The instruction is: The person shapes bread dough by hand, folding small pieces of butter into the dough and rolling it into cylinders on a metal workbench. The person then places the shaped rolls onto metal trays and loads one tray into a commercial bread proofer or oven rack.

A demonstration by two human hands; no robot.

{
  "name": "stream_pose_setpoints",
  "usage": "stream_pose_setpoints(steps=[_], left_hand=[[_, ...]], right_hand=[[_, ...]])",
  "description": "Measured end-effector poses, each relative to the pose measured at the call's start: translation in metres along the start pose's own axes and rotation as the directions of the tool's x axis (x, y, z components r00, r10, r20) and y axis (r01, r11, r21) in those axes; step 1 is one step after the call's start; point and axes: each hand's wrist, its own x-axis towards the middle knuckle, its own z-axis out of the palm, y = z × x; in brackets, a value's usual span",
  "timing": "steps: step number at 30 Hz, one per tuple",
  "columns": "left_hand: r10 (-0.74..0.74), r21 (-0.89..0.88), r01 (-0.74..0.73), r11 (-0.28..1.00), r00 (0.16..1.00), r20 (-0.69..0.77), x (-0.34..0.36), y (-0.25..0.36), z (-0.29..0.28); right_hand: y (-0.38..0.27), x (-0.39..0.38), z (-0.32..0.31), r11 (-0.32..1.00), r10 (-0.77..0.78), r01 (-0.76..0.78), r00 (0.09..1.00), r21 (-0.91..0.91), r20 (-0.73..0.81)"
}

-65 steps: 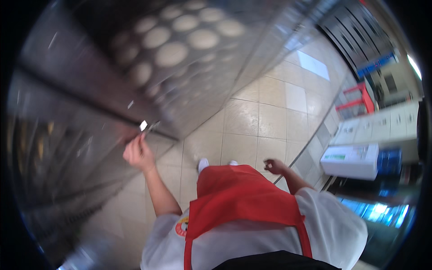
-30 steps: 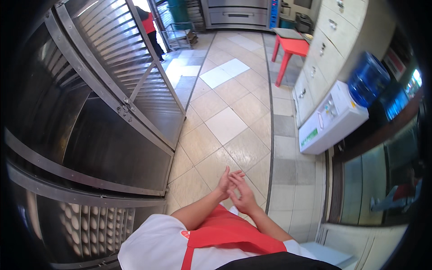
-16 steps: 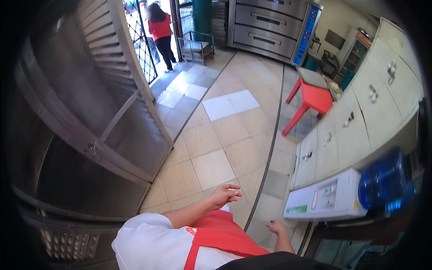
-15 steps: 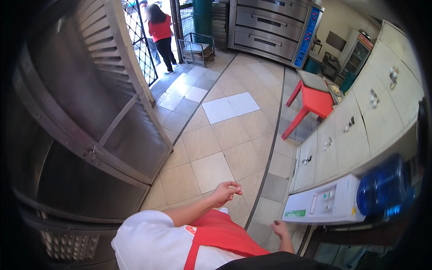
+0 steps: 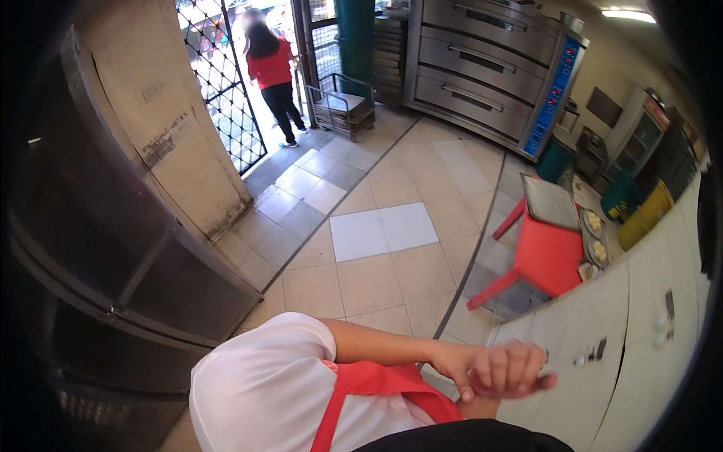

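My left hand (image 5: 453,367) reaches across my front from a white sleeve. Its thumb lies over my right wrist, and its other fingers are mostly hidden. Just beyond it, my right hand (image 5: 512,369) is raised with the fingers curled in and one digit sticking out to the right. Motion blurs it, and I cannot see whether anything is inside the curl. Both hands are in front of the red apron (image 5: 376,379) that I wear.
A metal cabinet (image 5: 68,248) stands on the left, pale cupboards (image 5: 572,361) on the right. Ahead are a red table (image 5: 548,252) with a tray (image 5: 551,202), a deck oven (image 5: 474,71) and a trolley (image 5: 343,113). A person in red (image 5: 273,71) stands by the lattice gate (image 5: 222,98).
My hands were apart and have come together at the right. The view has moved forward: the red table and oven look nearer, and the water dispenser is out of sight.
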Motion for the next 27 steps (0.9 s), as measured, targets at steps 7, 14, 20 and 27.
stream_pose_setpoints(steps=[7,14,20,27], left_hand=[[0.282,0.267,-0.203,0.942,0.909,-0.307,0.017,0.04,-0.224],[0.748,0.29,-0.717,0.634,0.472,-0.467,0.095,0.012,-0.495],[0.874,0.177,-0.969,-0.173,-0.233,-0.427,0.233,0.039,-0.713],[0.537,-0.012,-0.62,0.784,0.689,-0.487,0.242,-0.025,-0.93]], right_hand=[[0.026,0.18,-0.231,0.832,0.33,-0.371,0.928,0.411,0.17],[0.043,0.323,-0.469,0.816,0.372,-0.445,0.893,0.368,0.254],[-0.01,0.469,-0.644,0.897,0.337,-0.387,0.911,0.213,0.236],[-0.027,0.549,-0.855,0.961,-0.123,0.103,0.99,0.255,0.062]])
